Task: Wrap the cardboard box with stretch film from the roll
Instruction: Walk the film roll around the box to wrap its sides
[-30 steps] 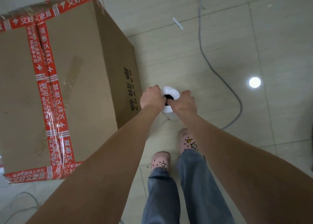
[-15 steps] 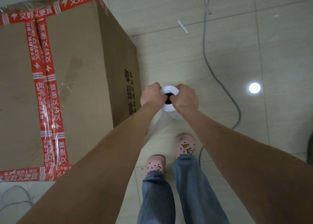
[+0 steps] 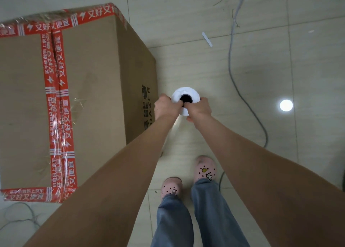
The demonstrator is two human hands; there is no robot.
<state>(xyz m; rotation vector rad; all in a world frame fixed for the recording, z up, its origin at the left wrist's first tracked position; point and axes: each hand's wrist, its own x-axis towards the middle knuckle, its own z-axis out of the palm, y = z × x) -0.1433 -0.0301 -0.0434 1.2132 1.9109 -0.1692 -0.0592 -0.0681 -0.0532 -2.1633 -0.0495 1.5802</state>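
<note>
A large cardboard box [image 3: 89,101], sealed with red printed tape, stands on the tiled floor at the left. To its right I hold a white roll of stretch film [image 3: 183,93] upright, its dark core hole facing me. My left hand [image 3: 165,109] grips the roll's left rim with fingers at the core. My right hand [image 3: 199,110] grips the right rim the same way. A clear sheet of film [image 3: 172,132] runs down from the roll toward the box's near right corner, partly hidden by my left forearm.
A grey cable [image 3: 235,78] snakes over the floor tiles at the right. A small white strip [image 3: 207,39] lies on the floor beyond the roll. My feet in pink clogs [image 3: 205,169] stand below the roll. Thin wires [image 3: 20,216] lie at the bottom left.
I have moved forward along the box's right side with the roll in both hands. The roll now sits further along that side, and more floor beyond the box shows.
</note>
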